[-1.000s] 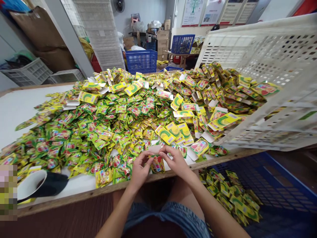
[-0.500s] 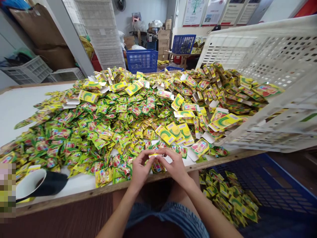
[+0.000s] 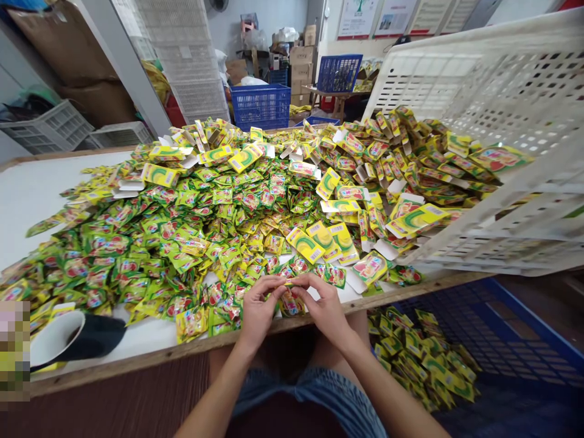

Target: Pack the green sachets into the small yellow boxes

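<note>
My left hand and my right hand meet at the table's front edge, both pinching one small yellow carton between fingertips; its top flap looks folded down. Just beyond my fingers lies a wide heap of green and yellow sachets. Flat yellow cartons lie in a cluster a little past my right hand.
A white slatted crate lies tipped on the table at the right, spilling cartons. A blue crate with filled cartons sits on the floor below right. A black-and-white cap rests at the front left. Stacked crates and boxes fill the background.
The carton's open white flap, seen upright between my fingers a second ago, has been folded down. Both hands stayed at the table edge, closing in slightly.
</note>
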`<move>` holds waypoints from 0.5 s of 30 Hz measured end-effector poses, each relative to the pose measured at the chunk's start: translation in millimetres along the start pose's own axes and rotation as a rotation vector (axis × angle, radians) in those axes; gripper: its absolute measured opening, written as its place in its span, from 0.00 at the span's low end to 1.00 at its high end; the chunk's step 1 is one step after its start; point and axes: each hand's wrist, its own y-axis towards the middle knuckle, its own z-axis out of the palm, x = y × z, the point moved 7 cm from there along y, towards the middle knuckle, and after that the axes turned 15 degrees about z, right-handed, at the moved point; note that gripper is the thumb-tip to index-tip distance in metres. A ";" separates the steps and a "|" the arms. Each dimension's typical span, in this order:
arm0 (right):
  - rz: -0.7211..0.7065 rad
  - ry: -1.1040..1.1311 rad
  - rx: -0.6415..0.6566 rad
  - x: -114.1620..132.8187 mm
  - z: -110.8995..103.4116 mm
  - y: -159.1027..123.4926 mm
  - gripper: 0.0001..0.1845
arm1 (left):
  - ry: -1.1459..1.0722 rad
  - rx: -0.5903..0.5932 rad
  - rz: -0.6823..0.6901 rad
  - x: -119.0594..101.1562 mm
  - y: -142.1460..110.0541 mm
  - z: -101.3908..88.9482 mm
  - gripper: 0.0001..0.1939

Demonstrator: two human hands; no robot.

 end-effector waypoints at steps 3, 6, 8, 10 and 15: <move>0.014 0.012 -0.021 -2.7 0.7 -0.7 0.05 | -0.058 0.001 -0.077 4.5 -5.6 3.3 0.11; 0.067 0.039 -0.057 -8.8 1.1 -3.5 0.11 | -0.211 -0.051 -0.149 10.3 -12.2 8.7 0.22; 0.102 0.075 -0.094 -13.7 0.0 -6.8 0.17 | -0.252 -0.068 -0.154 11.6 -14.7 11.1 0.25; 0.123 0.105 -0.142 -17.0 -2.6 -10.1 0.18 | -0.254 -0.066 -0.154 12.1 -15.9 12.1 0.24; 0.118 0.047 -0.190 -12.2 -4.2 -11.5 0.08 | -0.163 -0.051 -0.098 10.4 -16.3 8.1 0.16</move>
